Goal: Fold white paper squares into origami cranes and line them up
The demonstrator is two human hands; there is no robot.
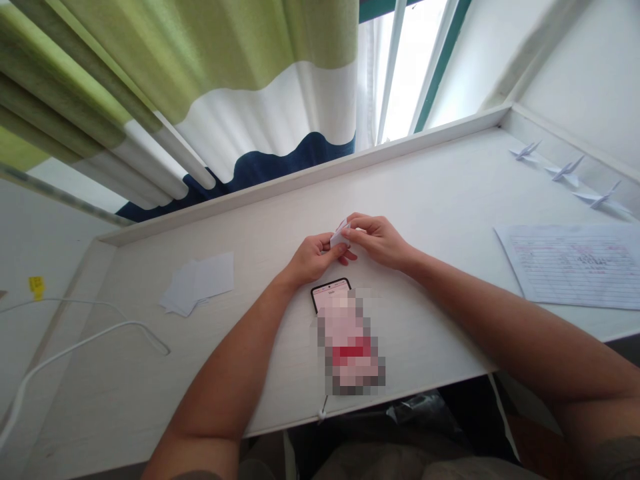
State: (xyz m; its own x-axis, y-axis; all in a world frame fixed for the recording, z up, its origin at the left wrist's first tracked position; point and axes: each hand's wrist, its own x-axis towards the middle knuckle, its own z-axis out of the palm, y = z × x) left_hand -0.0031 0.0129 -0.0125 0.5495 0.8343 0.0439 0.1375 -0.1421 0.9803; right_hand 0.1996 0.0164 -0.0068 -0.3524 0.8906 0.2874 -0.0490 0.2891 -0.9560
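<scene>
A small piece of folded white paper point(340, 236) is held up between both hands, above the middle of the white desk. My left hand point(316, 259) pinches it from the left and below, thumb across its lower edge. From the right, my right hand point(376, 239) grips its upper edge between thumb and fingers. The fingers cover much of the paper, so its exact folded shape is hard to make out. Just below the hands lies a phone point(347, 333) with a lit pinkish screen, mostly blurred out.
Loose white paper sheets point(200, 283) lie at the left. Folded paper figures point(567, 172) stand along the right edge, above a stack of written lined paper point(575, 263). A white cable point(100, 327) loops over the left side. A raised rim point(300, 175) and curtain point(240, 87) border the back.
</scene>
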